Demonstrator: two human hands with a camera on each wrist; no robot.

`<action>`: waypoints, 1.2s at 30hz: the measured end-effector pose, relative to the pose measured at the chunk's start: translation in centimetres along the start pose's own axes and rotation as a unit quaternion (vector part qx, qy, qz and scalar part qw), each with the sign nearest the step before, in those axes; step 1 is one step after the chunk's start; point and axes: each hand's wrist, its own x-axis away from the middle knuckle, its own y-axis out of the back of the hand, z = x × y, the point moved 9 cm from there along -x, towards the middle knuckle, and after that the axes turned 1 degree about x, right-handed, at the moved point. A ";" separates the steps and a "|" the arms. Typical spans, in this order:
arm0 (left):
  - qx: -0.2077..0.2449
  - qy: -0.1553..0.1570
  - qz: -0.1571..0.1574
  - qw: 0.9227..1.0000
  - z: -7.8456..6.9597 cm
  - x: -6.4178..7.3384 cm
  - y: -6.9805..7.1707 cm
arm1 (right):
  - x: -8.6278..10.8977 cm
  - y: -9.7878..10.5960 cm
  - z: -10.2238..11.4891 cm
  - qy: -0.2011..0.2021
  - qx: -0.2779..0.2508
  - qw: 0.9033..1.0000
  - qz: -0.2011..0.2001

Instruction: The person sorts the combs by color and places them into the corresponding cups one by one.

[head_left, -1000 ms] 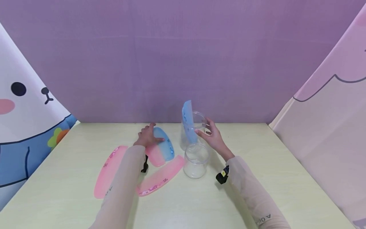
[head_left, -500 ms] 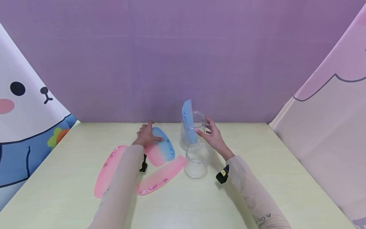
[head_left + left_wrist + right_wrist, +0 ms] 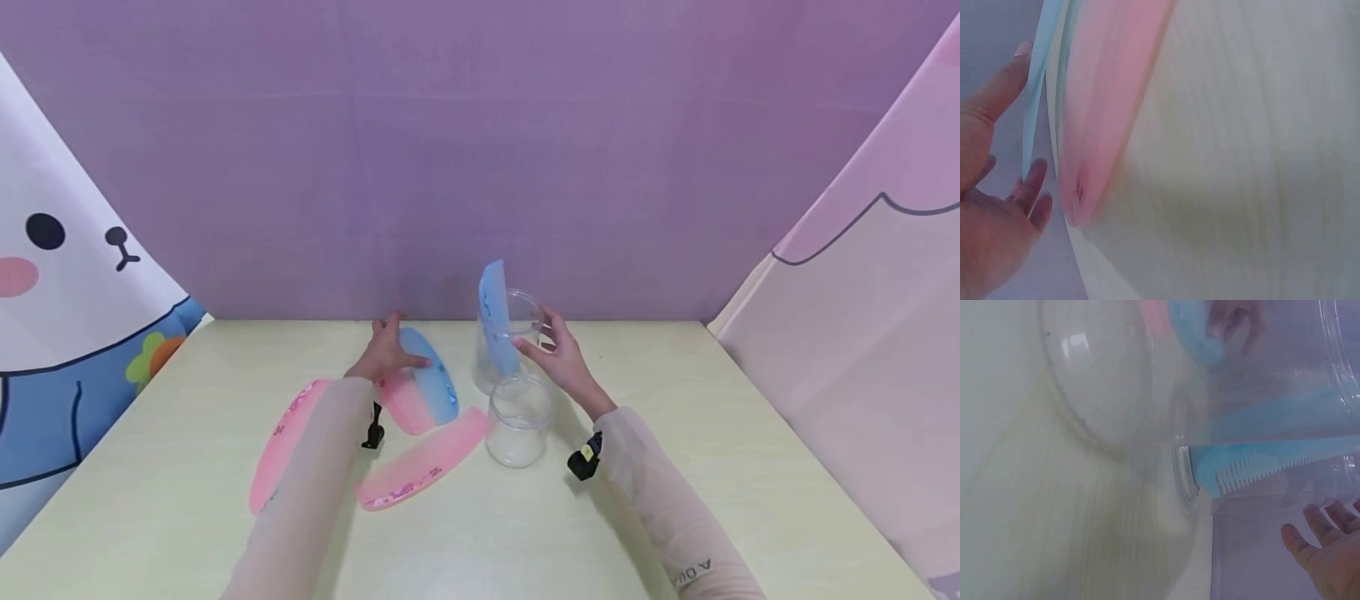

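Note:
My left hand (image 3: 384,352) is at the far left-centre of the table, its thumb on one side of a blue comb (image 3: 435,379) and its fingers on the other. That comb overlaps a pink comb (image 3: 407,407) lying beneath it; in the left wrist view the blue comb (image 3: 1034,106) shows as a thin strip apart from the pink one. With thumb and fingers my right hand (image 3: 561,358) grips the far clear jar (image 3: 531,312) near its rim. Another blue comb (image 3: 495,308) stands upright inside this jar, its teeth (image 3: 1241,472) visible in the right wrist view.
A second clear jar (image 3: 517,433) stands just in front of the held one. Nearby on the table lie a pink comb (image 3: 423,462) angled towards that jar and another pink comb (image 3: 288,442) partly behind my left sleeve. A purple backdrop (image 3: 480,167) rises behind the table.
My left hand shifts slightly away from me and up, and the far end of the blue comb rises a little with it. The right hand stays on the jar.

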 end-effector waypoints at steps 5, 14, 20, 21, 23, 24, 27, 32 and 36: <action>0.049 -0.002 -0.013 0.999 0.1 0.1 0.2 | -0.1 -0.1 0.0 0.002 0.000 1.000 -0.001; 0.123 0.006 -0.037 0.992 0.7 0.4 0.9 | -0.1 -0.2 -0.1 0.001 -0.001 1.000 0.000; 0.152 0.000 -0.055 0.987 0.6 0.5 1.5 | -0.2 -0.2 -0.1 0.005 -0.007 1.000 0.001; 0.158 -0.001 -0.056 0.986 0.6 0.5 1.5 | -0.2 -0.2 -0.1 0.005 -0.007 1.000 0.001; 0.171 -0.004 -0.058 0.984 0.6 0.5 1.7 | -0.2 -0.2 -0.2 0.004 -0.006 1.000 0.001; 0.177 -0.004 -0.058 0.983 0.5 0.4 1.7 | -0.2 -0.2 -0.2 0.003 -0.005 1.000 0.001; 0.192 -0.002 -0.052 0.980 0.4 0.4 1.6 | -0.2 -0.1 -0.3 0.001 -0.003 1.000 0.001; 0.209 0.000 -0.049 0.977 0.2 0.4 1.5 | -0.2 -0.2 -0.3 -0.001 -0.006 1.000 0.001; 0.214 -0.006 -0.055 0.975 -0.2 0.5 1.7 | -0.2 -0.2 -0.2 0.000 -0.003 1.000 0.002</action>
